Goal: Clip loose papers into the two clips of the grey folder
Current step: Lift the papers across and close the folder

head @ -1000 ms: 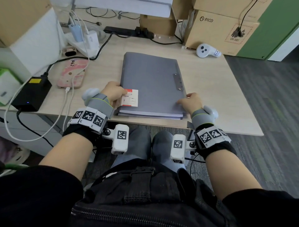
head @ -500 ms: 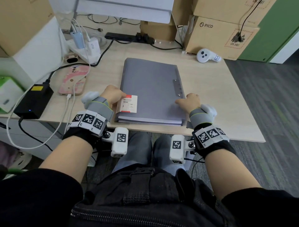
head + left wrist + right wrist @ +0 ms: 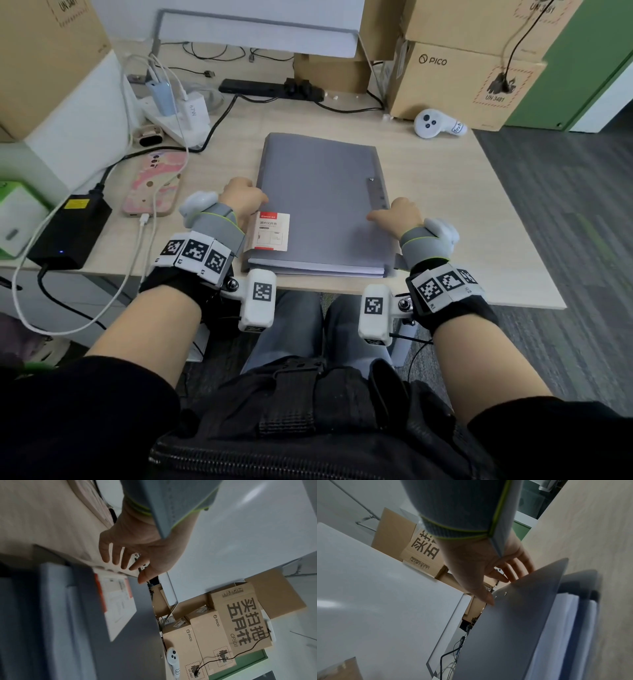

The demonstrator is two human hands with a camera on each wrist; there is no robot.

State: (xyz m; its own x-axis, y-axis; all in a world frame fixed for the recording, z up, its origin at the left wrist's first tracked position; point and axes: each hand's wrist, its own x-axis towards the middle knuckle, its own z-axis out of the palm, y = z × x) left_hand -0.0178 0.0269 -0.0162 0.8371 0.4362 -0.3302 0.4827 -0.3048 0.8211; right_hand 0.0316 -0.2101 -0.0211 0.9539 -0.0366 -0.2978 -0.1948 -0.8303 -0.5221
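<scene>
Desk of pale wood, spread across the head view. Cardboard boxes stacked at 1 o'clock, another box at 10 o'clock. Grey folder shut and flat at desk centre, near edge close to the desk's front edge at 6 o'clock. White papers showing as a stack under the cover along that near edge. Metal strip with rivets along the folder's 3 o'clock side. Black power brick at 9 o'clock, a white cable trailing past it. Pink phone just left of the folder, between brick and cover. Red-and-white label wrapped over the folder's 7 o'clock corner. White controller at 2 o'clock, well apart from the folder, beside the boxes.

Left hand at the folder's 9 o'clock edge, fingers loosely extended and spread, thumb toward the cover, nothing clenched; actual contact with the edge hard to tell from the blur. Right hand at the 4 o'clock edge, pinching the cover: thumb on top, fingers under it, cover edge raised slightly off the papers in the right wrist view.
</scene>
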